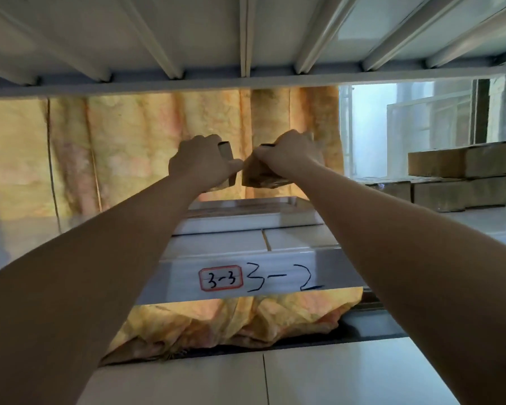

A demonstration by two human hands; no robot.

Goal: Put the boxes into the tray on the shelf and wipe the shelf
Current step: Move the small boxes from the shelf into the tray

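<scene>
Both arms reach in over the front edge of the shelf, up under the ribbed underside of the shelf above. The left hand has its fingers curled round a small cardboard box, most of which is hidden behind the hand. The right hand grips a second brown box from above, its fingers wrapped over the top. The two boxes are held side by side, nearly touching, in the air just over the white tray, which sits on the shelf between the forearms. Off to the right, well apart from the hands, more cardboard boxes are stacked on the same shelf. A red-bordered label reading "3-3" is stuck to the shelf's front rail, with "3-2" handwritten beside it. A yellow curtain hangs behind the shelf.
</scene>
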